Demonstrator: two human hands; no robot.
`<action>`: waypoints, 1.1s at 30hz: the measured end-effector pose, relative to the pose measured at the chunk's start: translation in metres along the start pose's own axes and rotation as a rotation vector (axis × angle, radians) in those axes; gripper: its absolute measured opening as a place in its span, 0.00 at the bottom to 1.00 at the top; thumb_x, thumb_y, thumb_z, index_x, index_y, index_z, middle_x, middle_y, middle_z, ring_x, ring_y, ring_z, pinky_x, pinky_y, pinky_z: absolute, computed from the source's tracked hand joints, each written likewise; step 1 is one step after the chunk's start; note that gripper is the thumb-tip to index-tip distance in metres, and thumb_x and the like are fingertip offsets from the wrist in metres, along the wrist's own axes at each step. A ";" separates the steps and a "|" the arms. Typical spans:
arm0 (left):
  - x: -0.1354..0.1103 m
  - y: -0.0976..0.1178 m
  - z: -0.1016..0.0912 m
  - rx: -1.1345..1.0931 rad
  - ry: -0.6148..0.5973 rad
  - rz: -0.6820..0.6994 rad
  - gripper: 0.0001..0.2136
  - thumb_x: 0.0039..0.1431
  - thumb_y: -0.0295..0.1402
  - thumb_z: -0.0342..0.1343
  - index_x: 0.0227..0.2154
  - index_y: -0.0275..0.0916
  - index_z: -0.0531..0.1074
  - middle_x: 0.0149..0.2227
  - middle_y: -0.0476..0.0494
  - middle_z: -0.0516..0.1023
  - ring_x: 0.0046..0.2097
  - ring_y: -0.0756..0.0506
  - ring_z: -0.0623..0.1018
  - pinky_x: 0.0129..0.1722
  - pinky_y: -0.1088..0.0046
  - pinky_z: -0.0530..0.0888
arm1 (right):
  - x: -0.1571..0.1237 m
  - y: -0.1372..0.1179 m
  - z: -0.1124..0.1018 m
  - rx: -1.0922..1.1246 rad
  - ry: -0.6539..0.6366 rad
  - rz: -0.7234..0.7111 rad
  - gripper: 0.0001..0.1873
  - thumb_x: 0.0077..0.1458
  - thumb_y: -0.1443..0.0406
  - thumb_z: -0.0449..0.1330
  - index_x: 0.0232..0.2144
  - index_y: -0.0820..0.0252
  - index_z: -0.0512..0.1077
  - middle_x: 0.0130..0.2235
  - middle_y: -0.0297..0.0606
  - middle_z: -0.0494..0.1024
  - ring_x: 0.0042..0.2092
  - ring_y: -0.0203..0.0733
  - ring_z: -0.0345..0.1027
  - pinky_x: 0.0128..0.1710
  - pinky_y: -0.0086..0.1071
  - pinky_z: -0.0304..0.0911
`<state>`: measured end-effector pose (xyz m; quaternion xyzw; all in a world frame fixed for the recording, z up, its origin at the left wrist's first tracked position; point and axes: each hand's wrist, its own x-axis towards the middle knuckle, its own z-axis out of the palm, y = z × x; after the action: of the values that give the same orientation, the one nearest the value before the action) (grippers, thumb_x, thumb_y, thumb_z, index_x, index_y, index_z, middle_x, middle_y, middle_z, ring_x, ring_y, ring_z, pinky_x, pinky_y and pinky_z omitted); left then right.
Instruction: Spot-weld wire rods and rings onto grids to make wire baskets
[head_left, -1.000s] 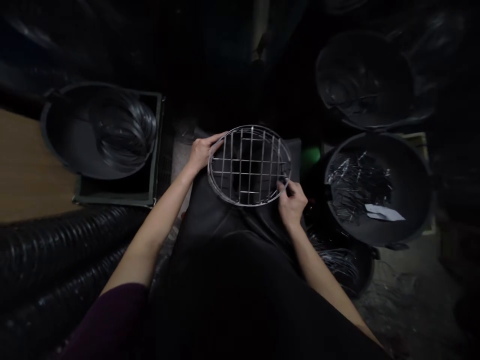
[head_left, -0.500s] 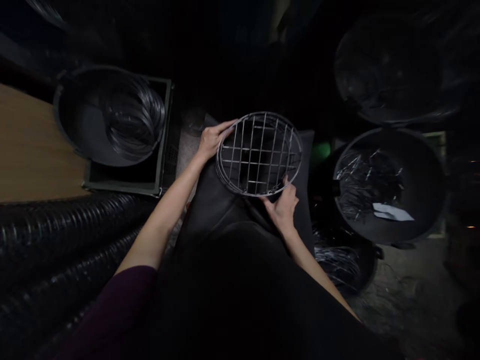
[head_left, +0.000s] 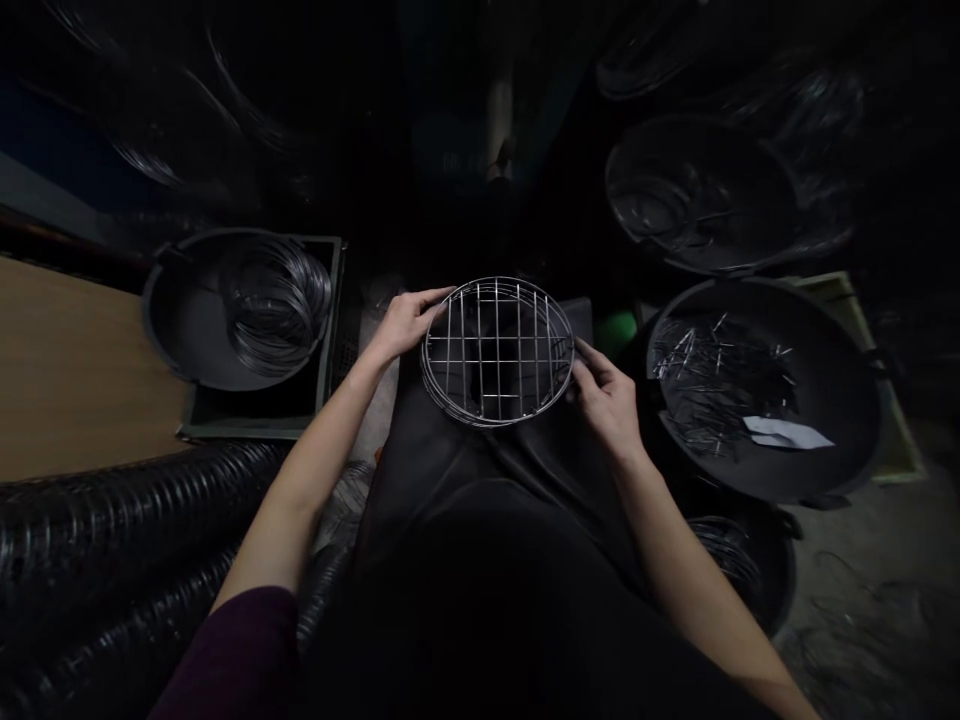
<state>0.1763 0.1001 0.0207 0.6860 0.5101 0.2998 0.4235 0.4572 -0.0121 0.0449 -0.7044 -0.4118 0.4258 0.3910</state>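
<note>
A round wire grid (head_left: 496,350), a metal ring crossed by straight wires, rests over my lap on a dark apron. My left hand (head_left: 403,322) grips its left rim, fingers curled over the ring. My right hand (head_left: 606,396) holds the right rim, thumb and fingers closed on the wire. The grid lies nearly flat between both hands.
A black tub with coiled wire rings (head_left: 247,305) stands at the left in a green crate, beside a wooden board (head_left: 67,370). At the right a black tub of short cut wires (head_left: 757,390) and another tub (head_left: 697,195) behind it. Black ribbed hoses (head_left: 112,520) lie lower left.
My right hand moved from the grid's lower edge up to its right rim. The grid turned and levelled out. The view shifted.
</note>
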 end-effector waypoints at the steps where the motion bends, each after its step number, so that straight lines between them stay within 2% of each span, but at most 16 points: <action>1: 0.001 0.000 0.000 0.014 -0.004 0.005 0.23 0.61 0.46 0.55 0.53 0.39 0.74 0.53 0.42 0.77 0.55 0.38 0.76 0.57 0.64 0.70 | -0.001 0.000 0.001 0.021 0.005 0.013 0.32 0.52 0.52 0.60 0.56 0.62 0.71 0.40 0.43 0.79 0.29 0.37 0.68 0.32 0.38 0.70; 4: 0.004 -0.001 0.000 0.052 -0.014 0.033 0.23 0.61 0.46 0.55 0.54 0.39 0.73 0.53 0.42 0.77 0.54 0.38 0.77 0.55 0.65 0.72 | -0.004 0.001 0.000 0.033 0.006 0.006 0.33 0.50 0.54 0.61 0.56 0.64 0.70 0.33 0.40 0.78 0.29 0.38 0.68 0.34 0.39 0.71; 7: 0.006 -0.003 -0.001 0.086 -0.017 0.085 0.21 0.62 0.45 0.54 0.52 0.39 0.75 0.50 0.42 0.79 0.51 0.39 0.79 0.53 0.67 0.73 | -0.006 0.003 -0.002 -0.015 0.012 -0.056 0.31 0.51 0.56 0.60 0.55 0.64 0.70 0.32 0.39 0.78 0.33 0.40 0.71 0.40 0.42 0.71; 11: 0.006 -0.008 0.003 0.128 0.011 0.112 0.18 0.62 0.43 0.55 0.51 0.42 0.76 0.48 0.45 0.80 0.49 0.41 0.80 0.52 0.68 0.74 | -0.005 0.013 -0.002 -0.097 0.011 -0.089 0.30 0.52 0.57 0.59 0.55 0.64 0.71 0.37 0.41 0.79 0.38 0.42 0.73 0.46 0.44 0.70; 16: 0.001 -0.021 0.018 0.045 0.077 0.124 0.19 0.64 0.45 0.52 0.52 0.42 0.75 0.52 0.46 0.78 0.53 0.43 0.78 0.55 0.69 0.73 | 0.000 0.032 0.005 -0.115 0.048 -0.153 0.27 0.51 0.56 0.60 0.51 0.63 0.74 0.51 0.45 0.77 0.52 0.47 0.71 0.57 0.46 0.63; 19: -0.001 -0.026 0.026 -0.009 0.101 0.112 0.19 0.65 0.46 0.51 0.52 0.43 0.74 0.53 0.46 0.77 0.54 0.44 0.77 0.57 0.68 0.72 | -0.006 0.038 0.007 -0.164 0.104 -0.184 0.26 0.53 0.54 0.58 0.50 0.63 0.74 0.50 0.45 0.78 0.51 0.47 0.72 0.57 0.46 0.64; 22: -0.003 -0.025 0.029 -0.026 0.097 0.107 0.18 0.65 0.45 0.52 0.52 0.44 0.74 0.53 0.46 0.77 0.56 0.42 0.76 0.58 0.65 0.71 | -0.022 0.039 0.005 -0.349 0.140 -0.234 0.26 0.57 0.52 0.53 0.50 0.62 0.74 0.49 0.46 0.78 0.51 0.48 0.71 0.56 0.46 0.64; 24: -0.003 -0.024 0.030 -0.027 0.100 0.088 0.17 0.65 0.45 0.52 0.52 0.45 0.74 0.53 0.47 0.77 0.57 0.41 0.75 0.59 0.62 0.71 | -0.034 0.039 0.001 -0.481 0.073 -0.270 0.30 0.57 0.50 0.52 0.55 0.62 0.70 0.50 0.48 0.76 0.53 0.50 0.70 0.57 0.48 0.62; 27: -0.003 -0.024 0.030 -0.028 0.098 0.061 0.17 0.65 0.46 0.51 0.51 0.47 0.74 0.53 0.48 0.77 0.59 0.39 0.73 0.59 0.58 0.70 | -0.045 0.039 -0.002 -0.633 -0.082 -0.294 0.43 0.51 0.47 0.57 0.64 0.61 0.58 0.56 0.51 0.71 0.58 0.56 0.63 0.58 0.56 0.58; 29: -0.002 -0.026 0.031 -0.023 0.092 0.063 0.17 0.65 0.46 0.51 0.51 0.47 0.74 0.53 0.48 0.77 0.59 0.38 0.72 0.59 0.56 0.70 | -0.048 0.040 -0.001 -0.682 -0.107 -0.288 0.50 0.47 0.46 0.60 0.66 0.61 0.52 0.60 0.53 0.66 0.61 0.60 0.58 0.58 0.60 0.55; 33: -0.002 -0.031 0.034 0.007 0.090 0.048 0.20 0.65 0.49 0.49 0.54 0.47 0.72 0.54 0.47 0.76 0.61 0.37 0.70 0.59 0.53 0.68 | -0.048 0.041 -0.003 -0.653 -0.126 -0.253 0.52 0.48 0.46 0.60 0.68 0.59 0.45 0.62 0.53 0.62 0.62 0.59 0.56 0.59 0.58 0.55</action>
<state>0.1900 0.0924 -0.0226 0.6853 0.5129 0.3386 0.3906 0.4560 -0.0709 0.0224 -0.7081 -0.6334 0.2626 0.1687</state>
